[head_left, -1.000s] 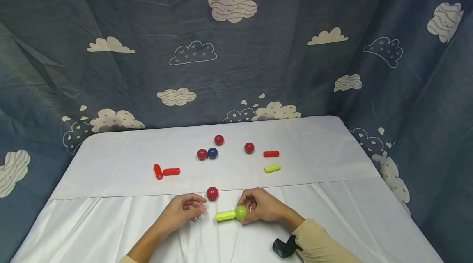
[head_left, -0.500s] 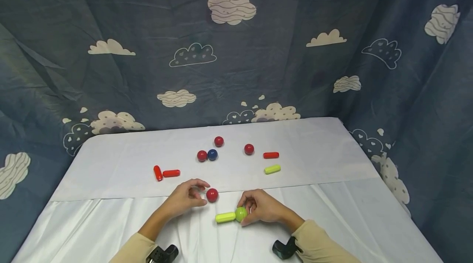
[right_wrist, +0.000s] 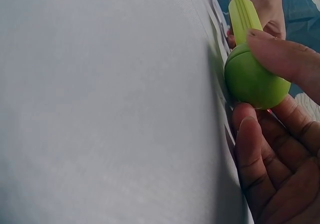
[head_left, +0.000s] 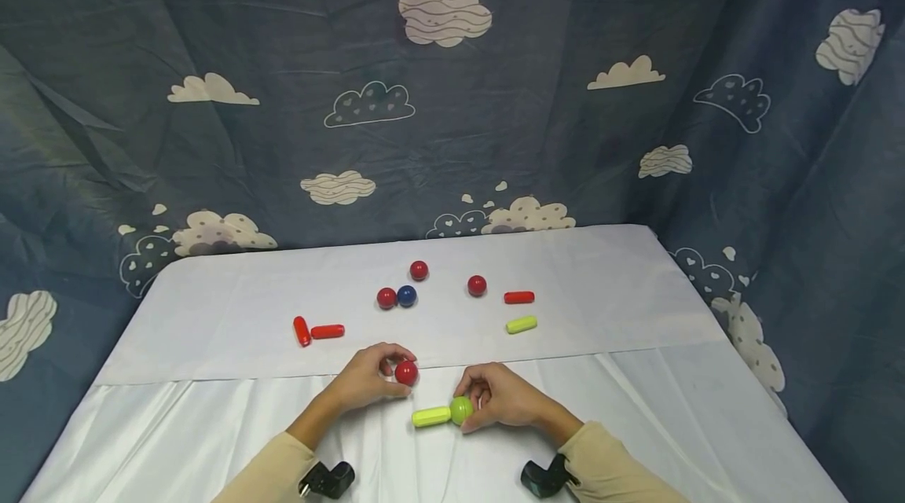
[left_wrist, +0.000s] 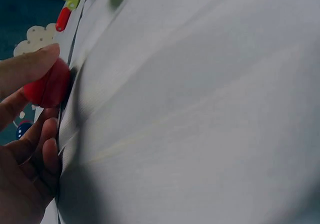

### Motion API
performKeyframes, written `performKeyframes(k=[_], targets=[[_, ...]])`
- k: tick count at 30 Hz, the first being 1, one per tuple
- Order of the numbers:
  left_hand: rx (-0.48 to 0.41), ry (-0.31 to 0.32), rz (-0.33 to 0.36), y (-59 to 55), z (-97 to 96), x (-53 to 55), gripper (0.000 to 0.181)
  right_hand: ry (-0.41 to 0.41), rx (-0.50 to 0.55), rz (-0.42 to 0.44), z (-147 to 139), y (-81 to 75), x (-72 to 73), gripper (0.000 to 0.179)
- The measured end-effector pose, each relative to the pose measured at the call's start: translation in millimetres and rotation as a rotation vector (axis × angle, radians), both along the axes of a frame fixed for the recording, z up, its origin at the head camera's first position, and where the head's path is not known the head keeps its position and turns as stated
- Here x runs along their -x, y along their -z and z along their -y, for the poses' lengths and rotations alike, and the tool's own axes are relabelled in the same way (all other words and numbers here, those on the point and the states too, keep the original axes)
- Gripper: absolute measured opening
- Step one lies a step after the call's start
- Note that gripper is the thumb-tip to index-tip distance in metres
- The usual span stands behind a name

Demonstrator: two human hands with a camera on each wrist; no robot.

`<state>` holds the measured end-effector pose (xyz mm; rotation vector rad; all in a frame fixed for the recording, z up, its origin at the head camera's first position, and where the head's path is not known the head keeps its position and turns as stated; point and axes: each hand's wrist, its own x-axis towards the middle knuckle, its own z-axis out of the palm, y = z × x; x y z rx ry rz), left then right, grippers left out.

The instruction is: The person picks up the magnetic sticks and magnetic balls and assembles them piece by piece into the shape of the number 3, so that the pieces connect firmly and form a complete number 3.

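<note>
In the head view my left hand (head_left: 366,379) has thumb and fingers around a red ball (head_left: 406,372) on the white cloth. The left wrist view shows its thumb pressed against that red ball (left_wrist: 49,87). To the right, my right hand (head_left: 507,396) pinches a green ball (head_left: 462,410) between thumb and fingers. A yellow-green ribbed rod (head_left: 430,416) sticks out from this ball toward the left hand. The right wrist view shows the green ball (right_wrist: 255,79) and the rod (right_wrist: 243,17) end to end.
Farther back on the white-covered table (head_left: 601,275) lie more red balls (head_left: 419,270) and a blue ball (head_left: 406,296). Two red rods (head_left: 327,332) lie at left. Another red rod (head_left: 519,297) and a yellow-green rod (head_left: 522,324) lie at right. A dark cloud-patterned curtain (head_left: 509,126) hangs behind.
My left hand has moved right and slightly away from me, and its thumb and fingers have closed around the near red ball. The right hand stays on the green ball.
</note>
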<state>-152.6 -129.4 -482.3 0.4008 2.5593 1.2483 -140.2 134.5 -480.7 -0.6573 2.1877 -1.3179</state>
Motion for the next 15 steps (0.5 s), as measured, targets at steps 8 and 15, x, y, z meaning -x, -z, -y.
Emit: performKeyframes(k=[8, 15], targets=[[0.027, -0.036, -0.044, -0.1, -3.3, -3.7, 0.036, 0.003, 0.007, -0.001, -0.1, 0.8, -0.2, 0.034], [0.035, -0.054, -0.032, 1.7, -0.4, -2.9, 0.035, 0.004, 0.01, 0.004, 0.1, 1.2, -0.3, 0.034]])
